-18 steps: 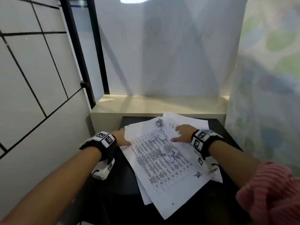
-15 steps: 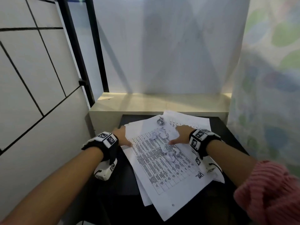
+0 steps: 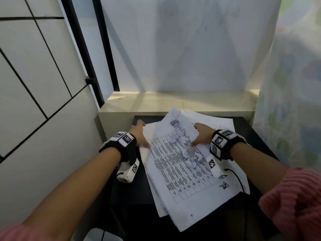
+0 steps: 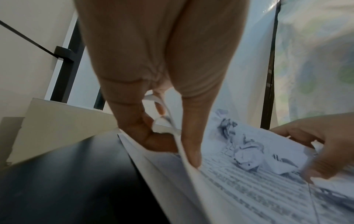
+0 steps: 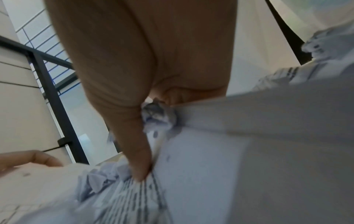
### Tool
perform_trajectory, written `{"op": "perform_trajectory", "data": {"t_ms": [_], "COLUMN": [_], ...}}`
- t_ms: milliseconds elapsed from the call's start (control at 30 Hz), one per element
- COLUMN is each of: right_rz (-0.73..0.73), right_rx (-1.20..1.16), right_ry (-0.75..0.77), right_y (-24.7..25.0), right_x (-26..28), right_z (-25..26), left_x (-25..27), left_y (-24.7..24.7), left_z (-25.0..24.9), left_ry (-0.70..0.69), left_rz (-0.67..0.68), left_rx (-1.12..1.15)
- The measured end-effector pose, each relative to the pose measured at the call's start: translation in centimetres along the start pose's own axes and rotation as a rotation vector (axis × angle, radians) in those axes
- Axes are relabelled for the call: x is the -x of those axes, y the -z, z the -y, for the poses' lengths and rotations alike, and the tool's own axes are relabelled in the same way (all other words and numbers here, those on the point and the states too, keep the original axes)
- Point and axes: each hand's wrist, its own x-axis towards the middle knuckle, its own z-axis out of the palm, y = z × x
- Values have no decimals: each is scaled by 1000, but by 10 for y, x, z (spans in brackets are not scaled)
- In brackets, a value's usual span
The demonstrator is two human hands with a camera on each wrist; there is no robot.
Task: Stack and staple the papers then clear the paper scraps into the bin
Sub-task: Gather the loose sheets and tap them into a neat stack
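On black table (image 3: 257, 136); left hand (image 3: 139, 134) pinches printed white paper sheets (image 3: 182, 171) edge; right hand (image 3: 202, 134) grips opposite edge; crumpled white paper scraps (image 3: 191, 159) on top

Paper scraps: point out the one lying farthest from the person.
The crumpled scrap near the top sheet's raised far end, between both hands. The other scraps lie nearer, strewn down the printed page toward the right wrist.

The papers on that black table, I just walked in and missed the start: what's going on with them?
A person is gathering the top printed sheet by its two sides. The left hand pinches its left edge, the right hand grips the right edge, and the far end curls up so the crumpled paper scraps sit in the trough. More sheets lie beneath on the black table. Nothing looks stapled; no bin shows.
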Motion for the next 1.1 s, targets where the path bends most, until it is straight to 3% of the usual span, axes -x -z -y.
{"op": "perform_trajectory", "data": {"t_ms": [300, 367, 433, 500, 600, 700, 833, 1100], "right_rz": [-251, -340, -425, -477, -539, -581, -576, -573], "right_rx": [-322, -428, -545, -616, -663, -733, -876, -935], "right_ry": [54, 76, 102, 126, 175, 218, 273, 344], "right_y": [19, 27, 35, 44, 57, 69, 88, 114], "right_x": [17, 21, 24, 26, 27, 29, 35, 56], "right_z": [-10, -12, -13, -12, -14, -14, -10, 1], "left_x": [15, 19, 27, 31, 24, 21, 21, 35], "left_y": [3, 0, -2, -1, 8, 23, 43, 53], "left_z": [-16, -21, -31, -44, -59, -77, -98, -110], "left_ry": [15, 37, 22, -50, -104, -170, -289, -424], "left_rz": [-260, -172, -19, 4, -138, -197, -210, -294], "left_rx": [475, 736, 855, 778, 767, 792, 802, 790]}}
